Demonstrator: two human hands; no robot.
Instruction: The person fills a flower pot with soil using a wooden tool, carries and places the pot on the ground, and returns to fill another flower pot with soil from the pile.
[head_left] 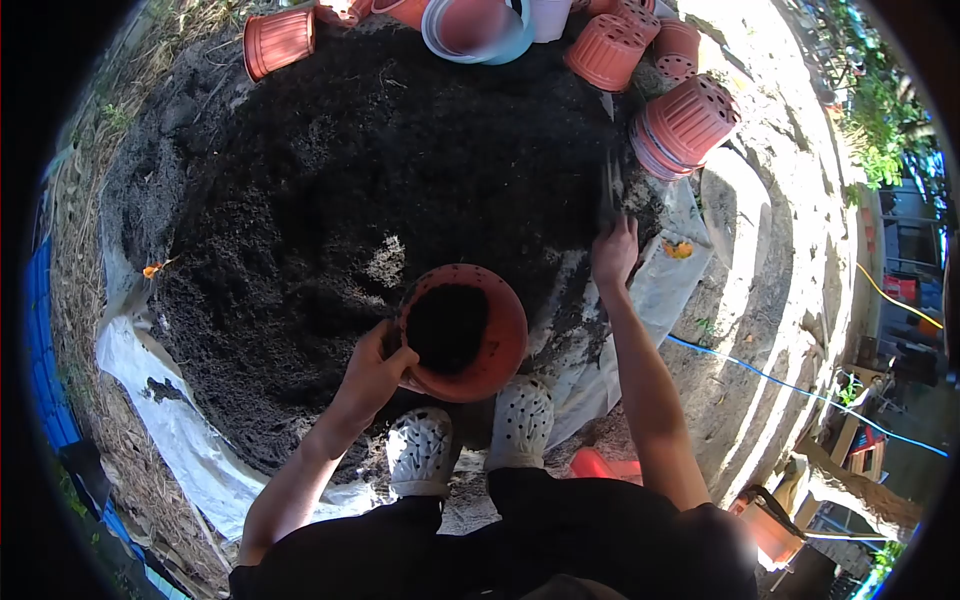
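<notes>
My left hand (376,365) is closed on the left rim of a terracotta-coloured plastic pot (508,345), thumb over the edge. Dark soil (445,325) lies inside this pot, heaped toward its left side. Out to the right, my right hand (614,254) is closed around a narrow greyish hand tool (612,190). Motion blurs the tool, so its exact kind does not show. It is at the right edge of a broad spread of dark potting soil (400,150), apart from the pot.
A white sheet (165,395) lies under the soil. Stacked pots (685,125), a single pot (279,44) and a pale blue basin (510,45) stand along the far edge. My white clogs (522,420) are just below the pot. A blue hose (770,375) crosses the ground at right.
</notes>
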